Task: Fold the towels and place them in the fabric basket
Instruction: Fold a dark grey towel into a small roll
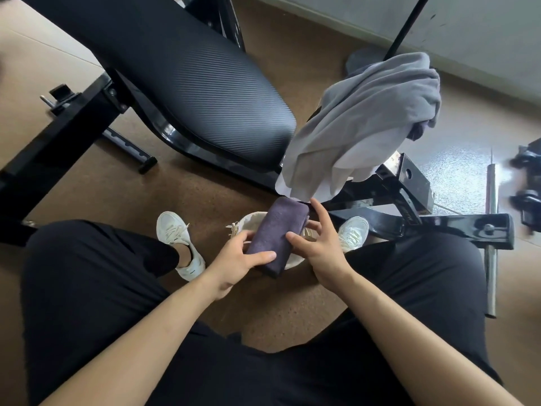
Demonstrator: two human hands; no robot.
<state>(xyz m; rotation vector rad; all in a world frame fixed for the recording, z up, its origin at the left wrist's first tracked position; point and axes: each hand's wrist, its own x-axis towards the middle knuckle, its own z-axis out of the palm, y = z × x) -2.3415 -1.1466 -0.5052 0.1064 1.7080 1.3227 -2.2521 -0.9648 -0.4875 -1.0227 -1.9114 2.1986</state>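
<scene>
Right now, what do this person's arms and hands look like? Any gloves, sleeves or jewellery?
Two bare hands, the left hand and the right hand, with no gloves, rings, watch or bracelet in view. Both forearms are uncovered as far as the picture shows; no sleeve appears. Otherwise the person wears black trousers and white lace-up shoes.

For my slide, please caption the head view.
Left hand grips a folded purple towel over the fabric basket; right hand touches it.
</scene>
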